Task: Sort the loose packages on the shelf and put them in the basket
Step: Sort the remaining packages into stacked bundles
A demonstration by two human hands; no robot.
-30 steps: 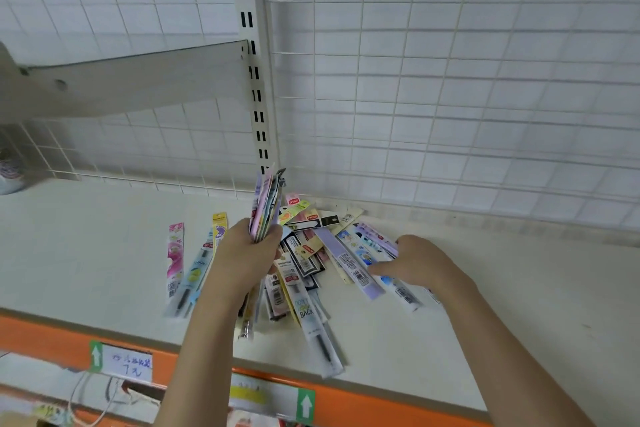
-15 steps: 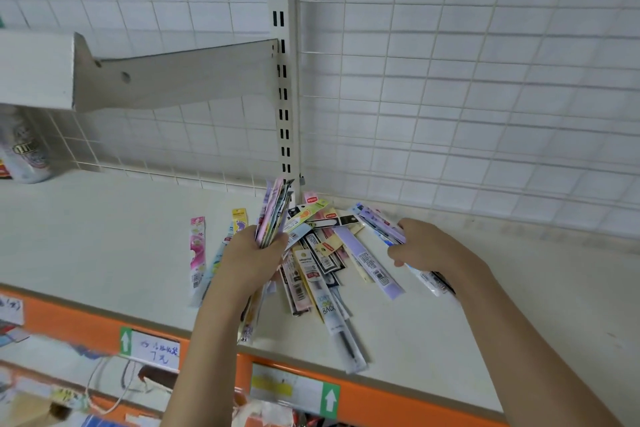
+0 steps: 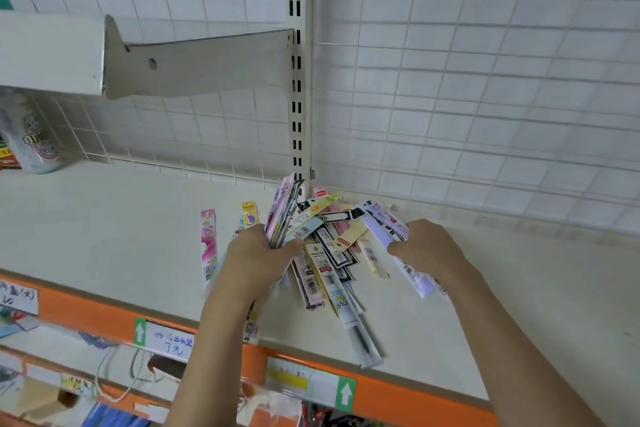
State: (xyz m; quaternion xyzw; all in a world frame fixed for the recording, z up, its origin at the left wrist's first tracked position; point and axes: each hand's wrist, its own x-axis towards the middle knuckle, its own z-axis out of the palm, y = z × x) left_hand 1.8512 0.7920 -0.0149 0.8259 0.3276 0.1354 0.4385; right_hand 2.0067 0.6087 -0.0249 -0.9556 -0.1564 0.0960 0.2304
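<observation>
Shelf (image 3: 104, 218): left hand (image 3: 256, 253) grips bundle (image 3: 282, 211), right hand (image 3: 429, 250) grips lilac package (image 3: 388, 236), fingers hidden.

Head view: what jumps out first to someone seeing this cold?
The left hand grips an upright bundle of packages at centre. Beside it, a loose pile of packages fans across the shelf, and the right hand pinches a lavender package at the pile's right edge.

Bright, even, soft-shadowed light; wide-angle bending curves the edges, with slight blur throughout.
</observation>
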